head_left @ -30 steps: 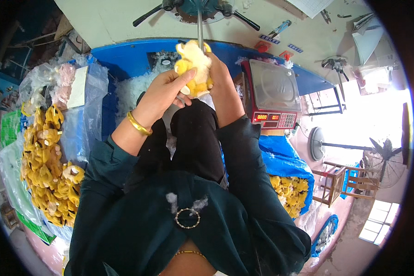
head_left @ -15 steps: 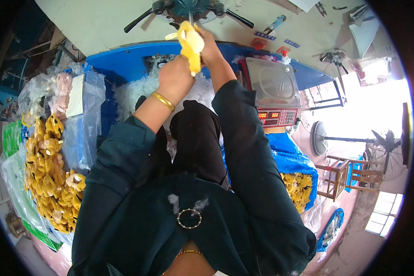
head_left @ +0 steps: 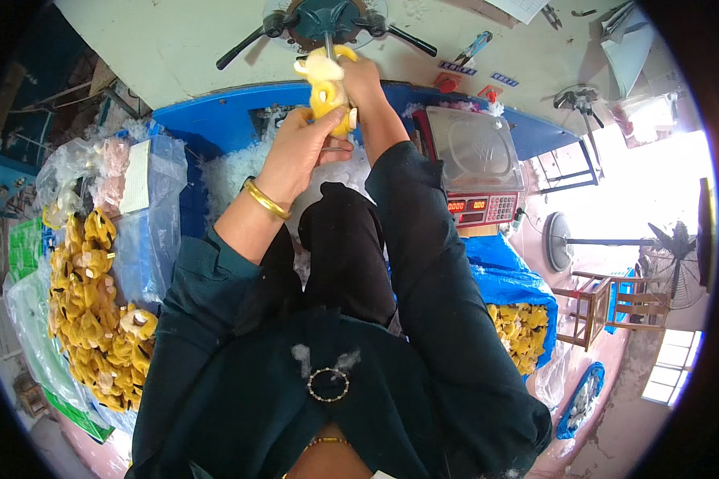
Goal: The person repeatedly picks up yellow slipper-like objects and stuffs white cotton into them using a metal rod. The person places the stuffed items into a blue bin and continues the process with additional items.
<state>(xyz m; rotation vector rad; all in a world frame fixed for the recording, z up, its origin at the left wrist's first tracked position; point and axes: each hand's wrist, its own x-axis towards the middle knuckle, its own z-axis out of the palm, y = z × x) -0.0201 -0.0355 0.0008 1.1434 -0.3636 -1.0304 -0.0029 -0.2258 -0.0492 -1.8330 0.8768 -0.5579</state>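
A small yellow-and-white plush toy is at the tip of a metal tube that sticks out of a machine with black handles. My left hand, with a gold bangle at its wrist, pinches the toy's lower end between thumb and fingers. My right hand is closed on the toy's upper right side, close to the tube; its fingertips are mostly hidden. Whether the tube is inside the toy I cannot tell.
White fluff fills the blue bin below. A red digital scale stands at the right. Yellow plush pieces lie in a heap at the left and in a blue bag at the right. A standing fan is farther right.
The plush toy has turned and sits slightly lower, its white part now near the tube. My left hand has rolled from a fist to a thumb-and-finger hold.
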